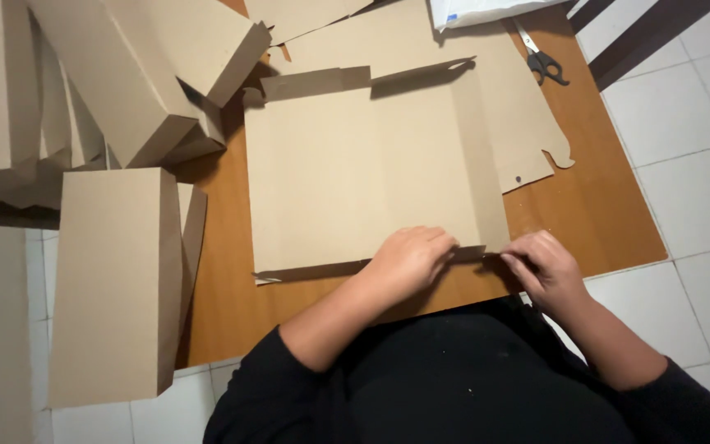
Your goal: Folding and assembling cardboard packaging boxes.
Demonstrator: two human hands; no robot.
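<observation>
A flat brown cardboard sheet (355, 164) with folded flaps lies on the wooden table (601, 214) in front of me. My left hand (408, 259) presses with curled fingers on the sheet's near edge. My right hand (546, 267) pinches the near right corner of the same sheet, by its long side flap. Both hands sit at the table's front edge, a few centimetres apart. The sheet's near flap is partly hidden under my hands.
Several folded cardboard boxes (117, 279) stand and lean at the left. More flat cardboard (519, 123) lies under and behind the sheet. Scissors (542, 59) rest at the back right, beside a white packet (478, 10). White tiled floor (692, 164) lies to the right.
</observation>
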